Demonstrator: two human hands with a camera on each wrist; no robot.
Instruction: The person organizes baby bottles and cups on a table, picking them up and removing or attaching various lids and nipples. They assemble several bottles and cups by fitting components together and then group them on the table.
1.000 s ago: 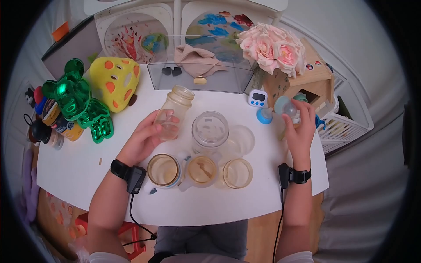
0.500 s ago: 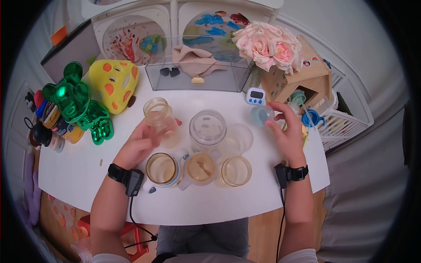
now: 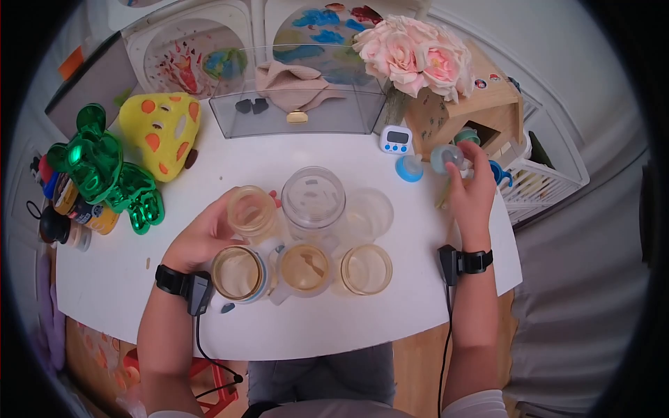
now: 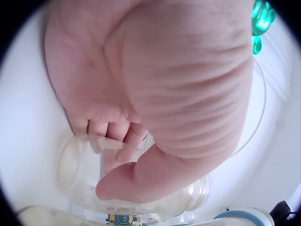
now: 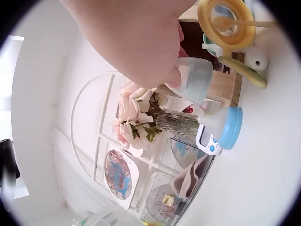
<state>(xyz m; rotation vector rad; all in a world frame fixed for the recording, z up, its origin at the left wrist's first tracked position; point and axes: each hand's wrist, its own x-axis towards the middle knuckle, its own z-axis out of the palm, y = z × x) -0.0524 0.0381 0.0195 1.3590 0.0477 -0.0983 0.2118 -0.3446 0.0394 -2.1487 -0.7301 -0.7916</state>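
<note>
My left hand [image 3: 205, 230] grips an amber-tinted clear baby bottle [image 3: 252, 212], its open mouth up, beside the other bottles. In the left wrist view the thumb and fingers wrap round the bottle [image 4: 84, 181]. At the right, my right hand [image 3: 474, 191] pinches a translucent pale blue-green bottle cap [image 3: 446, 159] by its domed side. A bottle nipple in a blue ring [image 3: 410, 168] stands on the table just left of the cap. The right wrist view has the cap [image 5: 195, 80] a little above the nipple's blue ring [image 5: 230, 128] and off to its side.
Open bottles stand near the front: left [image 3: 237, 273], middle [image 3: 304, 268] and right [image 3: 367, 270], with a clear jar [image 3: 313, 198] behind. Farther back are a timer [image 3: 396, 139], a clear box [image 3: 293, 125], roses [image 3: 418, 59], a wooden house [image 3: 481, 97], a green bear figure [image 3: 94, 164] and a yellow plush [image 3: 164, 132].
My left hand has lowered the bottle and set it upright beside the others. My right hand moved the cap left over the blue-ringed nipple, then back right, off it.
</note>
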